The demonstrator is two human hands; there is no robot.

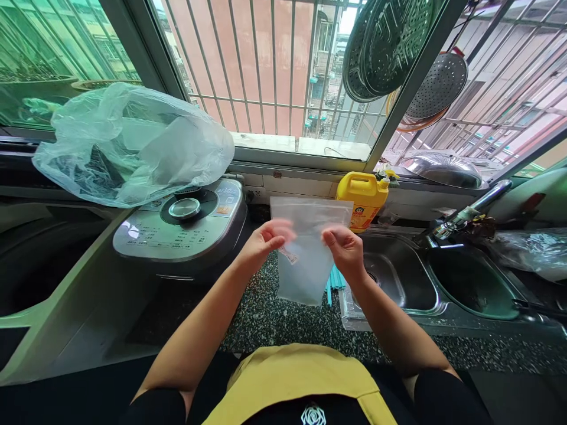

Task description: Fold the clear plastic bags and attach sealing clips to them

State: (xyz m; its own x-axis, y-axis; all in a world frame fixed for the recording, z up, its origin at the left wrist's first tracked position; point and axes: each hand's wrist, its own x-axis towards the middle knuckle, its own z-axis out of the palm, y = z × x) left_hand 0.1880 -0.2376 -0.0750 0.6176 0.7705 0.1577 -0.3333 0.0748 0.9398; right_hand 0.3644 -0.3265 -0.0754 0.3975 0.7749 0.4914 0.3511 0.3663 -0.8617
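Observation:
A frosted, see-through plastic zip bag (303, 282) is held up over the speckled counter, with a small printed mark low on its left side. My right hand (348, 251) pinches the bag near its right edge, thumb against bent forefinger. At the left edge is my left hand (268, 237), its fingertips smeared by motion in front of the plastic; whether they grip it I cannot make out. Behind the bag's lower right, several thin turquoise sticks (336, 280) lie on the counter. A clear plastic wrapper or tray (353, 319) sits beside them, partly under my right forearm.
To the left stands a silver-topped rice cooker (177, 236), with a large clear plastic bag (146, 153) bulging above it. A yellow jug (362, 198) is at the wall. The steel sink (398, 283) and faucet (469, 212) are on the right. Pans (385, 47) hang by the window.

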